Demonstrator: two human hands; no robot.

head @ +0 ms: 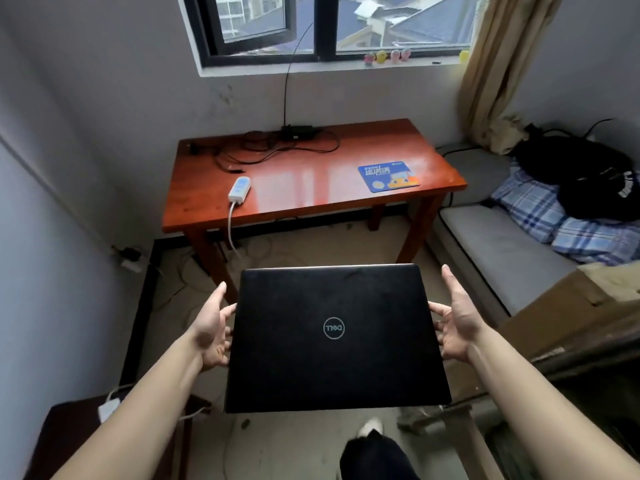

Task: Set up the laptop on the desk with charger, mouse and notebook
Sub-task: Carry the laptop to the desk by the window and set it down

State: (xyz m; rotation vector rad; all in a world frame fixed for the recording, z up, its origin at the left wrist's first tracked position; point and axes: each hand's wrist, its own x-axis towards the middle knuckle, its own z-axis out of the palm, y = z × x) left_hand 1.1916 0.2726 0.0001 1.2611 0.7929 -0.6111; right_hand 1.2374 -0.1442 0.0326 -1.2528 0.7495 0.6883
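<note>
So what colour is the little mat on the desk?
The mat is blue with orange and white print; head view shows it.

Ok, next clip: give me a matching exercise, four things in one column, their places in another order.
Things: 1 black closed laptop; 2 blue rectangular mouse pad; 3 white plastic power strip; 4 black charger brick.
Places: A back edge of the red-brown wooden desk; B desk's front left; C carried between left hand and right hand; D desk's right side.
Pairs: 1-C, 2-D, 3-B, 4-A.
</note>
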